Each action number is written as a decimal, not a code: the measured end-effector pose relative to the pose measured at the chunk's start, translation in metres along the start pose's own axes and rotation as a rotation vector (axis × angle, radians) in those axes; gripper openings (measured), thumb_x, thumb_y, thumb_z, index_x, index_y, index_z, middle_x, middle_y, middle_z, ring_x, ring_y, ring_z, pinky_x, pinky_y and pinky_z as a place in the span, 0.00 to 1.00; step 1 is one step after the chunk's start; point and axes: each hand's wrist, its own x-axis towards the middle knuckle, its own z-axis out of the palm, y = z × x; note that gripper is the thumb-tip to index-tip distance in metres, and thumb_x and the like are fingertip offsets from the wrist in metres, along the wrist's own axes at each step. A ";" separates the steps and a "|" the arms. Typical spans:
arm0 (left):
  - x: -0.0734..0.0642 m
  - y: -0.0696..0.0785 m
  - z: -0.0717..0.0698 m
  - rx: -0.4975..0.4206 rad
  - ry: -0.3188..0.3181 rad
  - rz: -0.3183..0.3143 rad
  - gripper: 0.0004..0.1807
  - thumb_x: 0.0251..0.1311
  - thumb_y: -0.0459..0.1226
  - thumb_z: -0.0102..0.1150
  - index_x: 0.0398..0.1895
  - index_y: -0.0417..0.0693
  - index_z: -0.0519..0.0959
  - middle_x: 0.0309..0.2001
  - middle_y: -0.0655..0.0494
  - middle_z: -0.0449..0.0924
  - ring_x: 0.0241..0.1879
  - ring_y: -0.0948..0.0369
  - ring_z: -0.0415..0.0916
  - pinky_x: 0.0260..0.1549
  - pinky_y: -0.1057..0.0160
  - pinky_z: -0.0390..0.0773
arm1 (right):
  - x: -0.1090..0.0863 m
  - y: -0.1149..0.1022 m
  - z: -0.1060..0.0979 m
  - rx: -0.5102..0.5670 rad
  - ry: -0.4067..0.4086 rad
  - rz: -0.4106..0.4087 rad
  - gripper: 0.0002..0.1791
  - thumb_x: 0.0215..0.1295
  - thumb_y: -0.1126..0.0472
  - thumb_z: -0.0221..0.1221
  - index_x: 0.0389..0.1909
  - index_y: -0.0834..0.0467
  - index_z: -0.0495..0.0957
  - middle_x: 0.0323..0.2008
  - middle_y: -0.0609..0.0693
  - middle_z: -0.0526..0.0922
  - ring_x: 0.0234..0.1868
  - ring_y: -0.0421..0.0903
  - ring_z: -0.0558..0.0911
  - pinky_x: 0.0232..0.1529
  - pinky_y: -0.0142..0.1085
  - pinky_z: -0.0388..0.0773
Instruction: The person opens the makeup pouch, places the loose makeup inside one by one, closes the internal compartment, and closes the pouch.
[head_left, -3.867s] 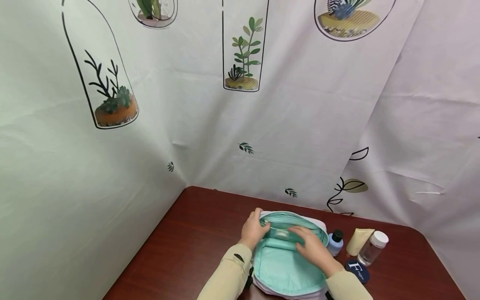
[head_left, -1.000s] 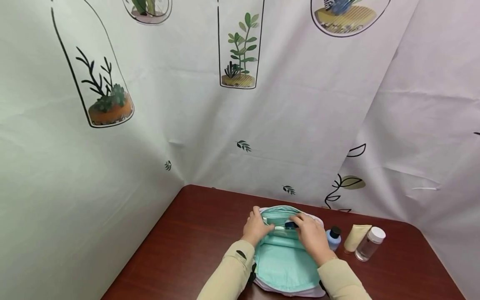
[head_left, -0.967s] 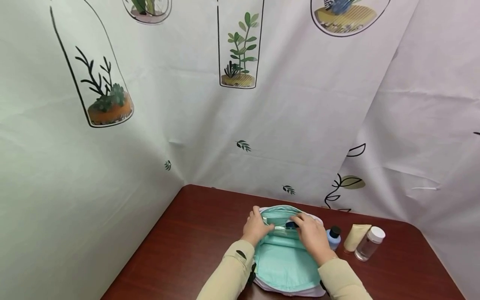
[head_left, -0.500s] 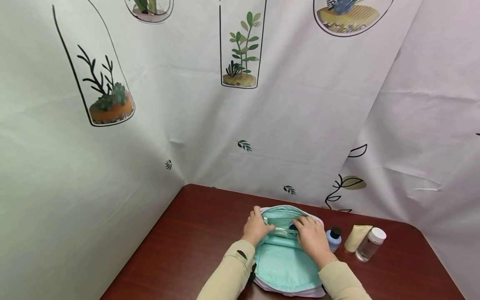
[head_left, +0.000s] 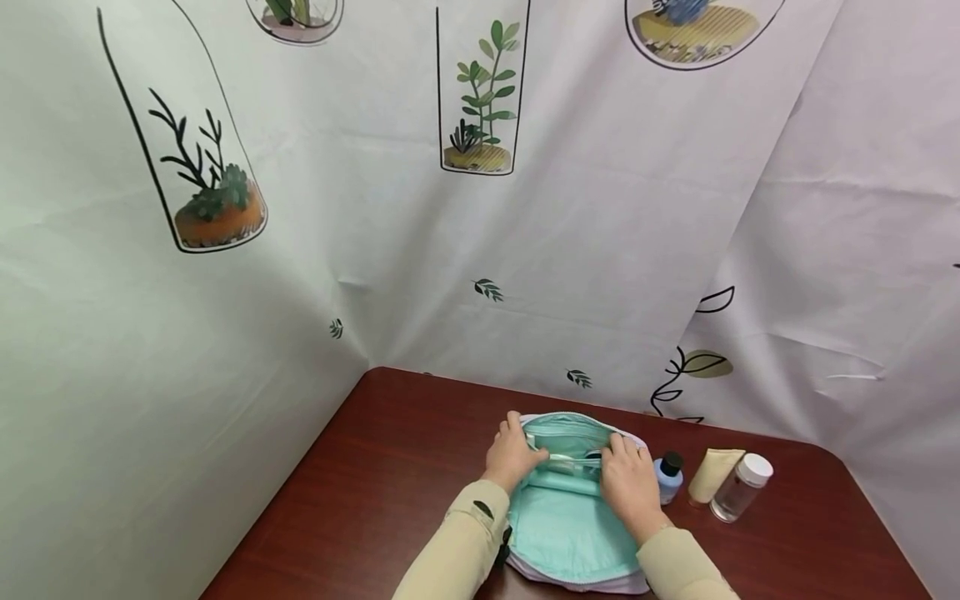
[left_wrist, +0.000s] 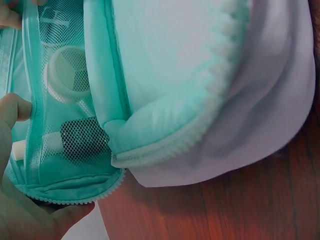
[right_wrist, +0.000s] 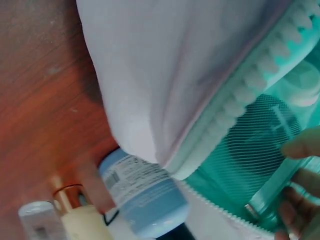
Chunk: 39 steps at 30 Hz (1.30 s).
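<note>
A toiletry bag, lilac outside and mint green inside, lies unzipped with its flap folded toward me. My left hand grips its left edge, the thumb hooked inside by the mesh pocket. At the pocket's right end, my right hand pinches the teal band along its opening. Behind the mesh sits a dark round disc, partly covered by the right hand in the head view. The left wrist view also shows a round pale-lidded container and a small black-and-white item in the pocket.
Right of the bag stand a light blue bottle with a black cap, a cream tube and a clear jar with a white lid. They share the reddish-brown table; a printed cloth hangs behind.
The dark blue disc, on the table earlier, was carried by my right hand into the mesh pocket. That hand has since let go of it and moved right to the pocket's edge. My left hand keeps its grip.
</note>
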 end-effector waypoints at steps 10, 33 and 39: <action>0.001 -0.003 0.001 0.019 0.002 0.021 0.37 0.47 0.46 0.68 0.55 0.43 0.59 0.40 0.47 0.68 0.32 0.55 0.71 0.23 0.57 0.69 | 0.003 -0.017 -0.015 -0.148 -0.187 0.097 0.08 0.57 0.70 0.51 0.20 0.65 0.73 0.27 0.59 0.66 0.35 0.54 0.65 0.36 0.47 0.62; -0.004 -0.012 -0.002 -0.050 -0.063 0.080 0.45 0.44 0.58 0.66 0.59 0.45 0.58 0.50 0.45 0.70 0.41 0.53 0.75 0.35 0.53 0.74 | -0.003 0.044 -0.033 0.684 -0.346 0.509 0.22 0.56 0.75 0.47 0.54 0.70 0.66 0.50 0.71 0.72 0.50 0.65 0.73 0.46 0.56 0.68; -0.004 -0.012 -0.003 -0.059 -0.037 0.096 0.41 0.44 0.51 0.70 0.57 0.46 0.59 0.47 0.47 0.70 0.39 0.54 0.75 0.33 0.55 0.74 | -0.006 0.045 -0.030 0.723 -0.299 0.554 0.17 0.62 0.74 0.47 0.52 0.67 0.67 0.50 0.71 0.72 0.51 0.67 0.72 0.47 0.56 0.68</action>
